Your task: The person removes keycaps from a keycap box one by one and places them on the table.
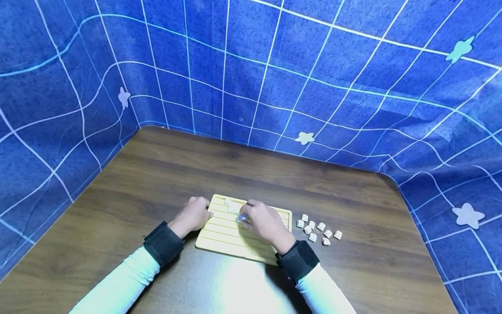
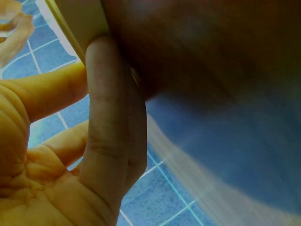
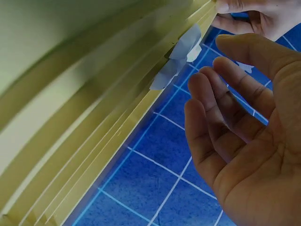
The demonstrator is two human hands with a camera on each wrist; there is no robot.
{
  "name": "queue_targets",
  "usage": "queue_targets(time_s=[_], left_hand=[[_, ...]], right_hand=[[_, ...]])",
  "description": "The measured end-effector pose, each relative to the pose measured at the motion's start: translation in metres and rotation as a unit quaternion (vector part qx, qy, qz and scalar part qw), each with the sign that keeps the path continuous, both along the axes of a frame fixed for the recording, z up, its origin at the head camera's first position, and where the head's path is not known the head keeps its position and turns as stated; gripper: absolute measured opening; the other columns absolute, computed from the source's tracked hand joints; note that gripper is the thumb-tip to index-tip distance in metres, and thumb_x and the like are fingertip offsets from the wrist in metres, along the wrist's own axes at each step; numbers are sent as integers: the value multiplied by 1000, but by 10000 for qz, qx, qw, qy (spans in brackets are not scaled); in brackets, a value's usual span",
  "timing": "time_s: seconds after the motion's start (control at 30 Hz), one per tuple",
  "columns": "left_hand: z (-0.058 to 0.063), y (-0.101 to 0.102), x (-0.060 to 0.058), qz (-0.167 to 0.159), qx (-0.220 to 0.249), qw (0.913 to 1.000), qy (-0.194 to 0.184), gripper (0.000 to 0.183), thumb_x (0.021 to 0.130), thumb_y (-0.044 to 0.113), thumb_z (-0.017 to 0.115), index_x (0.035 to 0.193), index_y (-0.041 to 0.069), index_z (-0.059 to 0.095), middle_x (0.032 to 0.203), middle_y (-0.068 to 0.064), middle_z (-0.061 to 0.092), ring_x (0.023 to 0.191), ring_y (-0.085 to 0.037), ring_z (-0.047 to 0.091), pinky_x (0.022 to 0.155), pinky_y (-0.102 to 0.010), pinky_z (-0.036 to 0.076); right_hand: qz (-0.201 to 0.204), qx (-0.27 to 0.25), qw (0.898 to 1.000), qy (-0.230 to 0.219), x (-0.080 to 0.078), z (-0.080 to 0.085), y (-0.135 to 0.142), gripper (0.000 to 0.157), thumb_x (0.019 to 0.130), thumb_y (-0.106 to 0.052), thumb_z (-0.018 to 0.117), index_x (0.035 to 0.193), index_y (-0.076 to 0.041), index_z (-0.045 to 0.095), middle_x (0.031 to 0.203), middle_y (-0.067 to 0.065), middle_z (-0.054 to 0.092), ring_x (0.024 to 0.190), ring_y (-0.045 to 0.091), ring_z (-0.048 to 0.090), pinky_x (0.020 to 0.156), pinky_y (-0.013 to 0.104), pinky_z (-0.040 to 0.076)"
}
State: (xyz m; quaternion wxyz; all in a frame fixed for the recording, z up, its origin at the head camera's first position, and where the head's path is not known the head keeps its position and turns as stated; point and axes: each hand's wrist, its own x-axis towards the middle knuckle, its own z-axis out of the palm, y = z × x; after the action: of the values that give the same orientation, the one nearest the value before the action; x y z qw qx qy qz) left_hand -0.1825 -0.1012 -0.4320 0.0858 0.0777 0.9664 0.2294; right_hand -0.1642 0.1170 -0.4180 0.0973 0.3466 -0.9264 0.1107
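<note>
A pale yellow ridged board [image 1: 223,237] lies on the table, with parallel slots running across it. My left hand [image 1: 192,214] pinches its left edge, thumb on top; in the left wrist view the edge of the ridged board [image 2: 87,21] sits between thumb and fingers. Over the upper middle of the board is my right hand [image 1: 263,221], its fingers loosely bent beside a small blue-and-white piece [image 1: 241,218]. Whitish tiles [image 1: 234,207] stand in the upper slots. Seen from the right wrist, pale tiles [image 3: 186,41] stand apart from the fingertips, with nothing visible between them.
Several small whitish blocks [image 1: 312,225] are scattered on the wooden table [image 1: 372,244] to the right of the board. Blue cloth [image 1: 243,78] with white grid lines and star shapes hangs around the table's back and sides. Bright glare falls near the front edge.
</note>
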Motion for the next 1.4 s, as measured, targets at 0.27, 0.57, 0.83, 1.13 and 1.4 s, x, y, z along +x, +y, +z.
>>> queue_targets(time_s=[0.27, 0.57, 0.83, 1.13, 1.4], left_hand=[[-1, -1, 1, -75, 2, 9999, 96, 14, 84, 17, 66, 75, 6, 64, 69, -6, 56, 65, -21, 51, 61, -39, 45], [0, -1, 0, -77, 11, 9999, 117, 17, 84, 17, 66, 71, 8, 62, 67, -6, 54, 64, -21, 50, 60, -38, 44], [-1, -1, 0, -108, 8, 9998, 136, 17, 84, 16, 66, 70, 7, 61, 66, -6, 53, 63, -21, 49, 59, -37, 43], [2, 0, 0, -115, 49, 9999, 102, 17, 85, 15, 64, 70, 7, 61, 65, -6, 51, 60, -21, 47, 56, -35, 40], [0, 0, 1, -102, 24, 9999, 129, 17, 85, 16, 65, 72, 6, 61, 69, -7, 56, 65, -22, 51, 63, -41, 46]], right_hand=[[-13, 443, 9990, 3, -2, -1, -4, 13, 72, -14, 74, 84, -15, 69, 80, -2, 60, 71, 12, 60, 56, 28, 54], [-159, 751, 9970, -10, -1, 1, -7, 15, 71, -10, 74, 84, -16, 69, 79, -2, 59, 66, 10, 56, 53, 27, 52], [-430, 1123, 9924, -268, 0, 2, -11, 15, 74, -9, 73, 86, -17, 67, 82, -2, 58, 70, 11, 57, 53, 28, 54], [-529, 1385, 9889, -85, 0, 1, -14, 20, 74, -3, 69, 86, -18, 65, 80, -1, 58, 69, 15, 58, 55, 32, 55], [-467, 1336, 9899, 17, 0, -2, -14, 19, 72, -5, 72, 86, -17, 65, 81, -1, 59, 72, 15, 61, 56, 32, 56]])
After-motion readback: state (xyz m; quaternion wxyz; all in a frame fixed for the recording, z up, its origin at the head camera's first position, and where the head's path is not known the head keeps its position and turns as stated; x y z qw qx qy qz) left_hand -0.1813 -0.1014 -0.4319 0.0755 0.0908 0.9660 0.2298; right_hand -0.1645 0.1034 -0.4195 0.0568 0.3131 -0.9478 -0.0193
